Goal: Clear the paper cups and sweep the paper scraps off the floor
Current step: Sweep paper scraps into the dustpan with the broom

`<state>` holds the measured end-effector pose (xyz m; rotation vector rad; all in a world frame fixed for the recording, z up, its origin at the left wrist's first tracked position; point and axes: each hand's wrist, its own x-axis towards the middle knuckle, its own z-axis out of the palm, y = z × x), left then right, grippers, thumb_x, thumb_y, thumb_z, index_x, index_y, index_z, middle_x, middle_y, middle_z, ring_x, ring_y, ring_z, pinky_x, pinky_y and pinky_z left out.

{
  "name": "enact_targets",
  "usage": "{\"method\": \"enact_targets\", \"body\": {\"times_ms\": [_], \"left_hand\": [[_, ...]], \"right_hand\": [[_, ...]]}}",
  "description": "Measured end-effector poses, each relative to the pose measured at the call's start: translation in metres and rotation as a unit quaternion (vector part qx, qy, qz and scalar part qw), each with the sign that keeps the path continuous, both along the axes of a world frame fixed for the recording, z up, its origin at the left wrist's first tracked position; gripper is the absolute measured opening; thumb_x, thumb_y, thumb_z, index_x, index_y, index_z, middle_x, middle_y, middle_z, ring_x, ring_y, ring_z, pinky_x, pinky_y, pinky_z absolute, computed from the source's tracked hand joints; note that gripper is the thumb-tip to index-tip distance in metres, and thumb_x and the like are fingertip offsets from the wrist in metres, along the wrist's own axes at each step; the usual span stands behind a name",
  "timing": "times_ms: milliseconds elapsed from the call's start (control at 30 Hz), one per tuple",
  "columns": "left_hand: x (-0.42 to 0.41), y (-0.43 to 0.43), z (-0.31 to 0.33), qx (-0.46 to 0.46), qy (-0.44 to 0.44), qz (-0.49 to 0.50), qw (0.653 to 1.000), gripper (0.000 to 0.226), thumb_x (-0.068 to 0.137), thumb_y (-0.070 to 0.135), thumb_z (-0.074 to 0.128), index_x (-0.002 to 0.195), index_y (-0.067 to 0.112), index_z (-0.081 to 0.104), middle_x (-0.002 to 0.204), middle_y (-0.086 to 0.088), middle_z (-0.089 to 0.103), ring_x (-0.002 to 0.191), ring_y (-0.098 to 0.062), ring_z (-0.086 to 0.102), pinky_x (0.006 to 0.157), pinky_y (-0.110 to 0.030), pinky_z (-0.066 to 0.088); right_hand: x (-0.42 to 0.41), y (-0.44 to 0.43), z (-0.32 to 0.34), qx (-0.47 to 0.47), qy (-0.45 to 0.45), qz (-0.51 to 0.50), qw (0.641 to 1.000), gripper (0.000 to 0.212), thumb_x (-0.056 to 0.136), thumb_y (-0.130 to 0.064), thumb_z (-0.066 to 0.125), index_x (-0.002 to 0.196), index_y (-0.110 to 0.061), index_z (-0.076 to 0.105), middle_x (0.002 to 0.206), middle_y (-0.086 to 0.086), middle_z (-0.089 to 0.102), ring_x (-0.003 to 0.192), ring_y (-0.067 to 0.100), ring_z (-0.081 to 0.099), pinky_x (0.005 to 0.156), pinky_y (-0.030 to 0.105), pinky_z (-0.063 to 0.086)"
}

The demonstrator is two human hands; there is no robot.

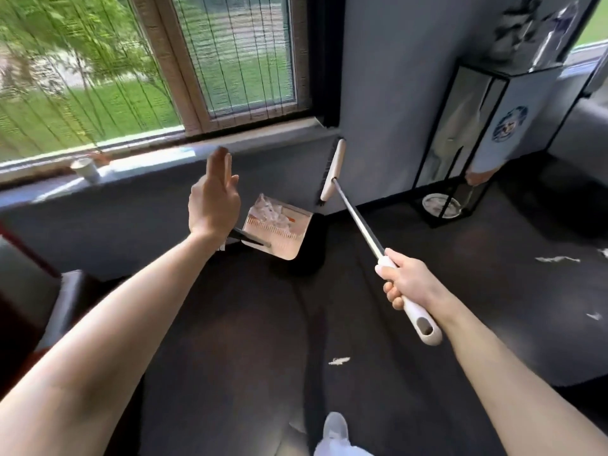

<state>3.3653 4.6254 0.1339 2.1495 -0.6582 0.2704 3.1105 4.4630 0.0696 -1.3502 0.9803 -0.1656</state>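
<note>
Paper scraps (pixel 271 213) piled in dustpan (pixel 287 246), paper cup (pixel 86 169) on windowsill (pixel 154 158), left hand (pixel 214 205) flat, right hand (pixel 408 284) gripping broom (pixel 358 222)

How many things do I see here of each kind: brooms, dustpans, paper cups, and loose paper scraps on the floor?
Broom: 1
Dustpan: 1
Paper cup: 1
Floor scraps: 3
Total: 6

2 bare forearms (pixel 131 307), 1 white shoe (pixel 335 429)
</note>
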Motion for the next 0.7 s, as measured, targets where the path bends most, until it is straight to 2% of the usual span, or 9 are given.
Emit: {"method": "enact_targets", "body": {"times_ms": [100,267,400,533,600,700], "left_hand": [[0.031,-0.037,-0.008,0.070,-0.048,-0.041,0.996,0.050,0.098,0.020,0.050,0.145,0.028,0.035,0.119,-0.018,0.064,0.099,-0.039,0.064,0.080,-0.047,0.052],[0.061,-0.091,-0.026,0.166,-0.097,-0.113,0.975,0.047,0.100,0.028,0.048,0.139,0.039,0.025,0.107,-0.021,0.061,0.082,-0.044,0.063,0.069,-0.053,0.053],[0.073,-0.123,-0.045,0.227,-0.142,-0.151,0.951,0.048,0.099,0.026,0.047,0.130,0.042,0.014,0.100,-0.018,0.057,0.073,-0.046,0.061,0.060,-0.046,0.046],[0.087,-0.138,-0.066,0.283,-0.197,-0.228,0.911,0.051,0.096,0.021,0.053,0.134,0.036,0.022,0.090,-0.016,0.057,0.060,-0.042,0.062,0.051,-0.043,0.048],[0.090,-0.138,-0.071,0.294,-0.168,-0.253,0.906,0.049,0.097,0.027,0.051,0.134,0.038,0.021,0.097,-0.016,0.058,0.068,-0.044,0.063,0.058,-0.047,0.051],[0.094,-0.143,-0.068,0.291,-0.069,-0.286,0.910,0.054,0.098,0.049,0.043,0.146,0.046,0.020,0.113,-0.010,0.061,0.092,-0.041,0.062,0.080,-0.048,0.052]], "right_hand": [[0.020,-0.026,-0.001,0.009,0.003,-0.018,1.000,0.062,0.097,-0.009,0.052,0.152,-0.024,0.026,0.062,0.004,0.040,0.034,0.005,0.036,0.032,0.017,0.032],[0.048,-0.055,0.002,0.010,0.011,-0.028,0.999,0.061,0.098,-0.010,0.052,0.152,-0.024,0.026,0.062,0.004,0.040,0.035,0.006,0.035,0.033,0.018,0.032],[0.072,-0.077,0.012,0.004,0.009,-0.035,0.999,0.061,0.097,-0.011,0.052,0.151,-0.025,0.027,0.061,0.004,0.040,0.035,0.006,0.035,0.033,0.018,0.032],[0.094,-0.087,0.017,-0.004,0.010,-0.045,0.999,0.062,0.097,-0.010,0.052,0.151,-0.025,0.027,0.059,0.002,0.040,0.037,0.007,0.035,0.034,0.018,0.032],[0.099,-0.088,0.018,-0.003,0.012,-0.048,0.999,0.062,0.097,-0.011,0.052,0.151,-0.026,0.026,0.060,0.002,0.039,0.037,0.007,0.034,0.034,0.018,0.032],[0.109,-0.093,0.022,-0.008,0.015,-0.053,0.998,0.061,0.097,-0.012,0.052,0.151,-0.026,0.026,0.060,0.003,0.039,0.037,0.007,0.034,0.035,0.018,0.032]]}}
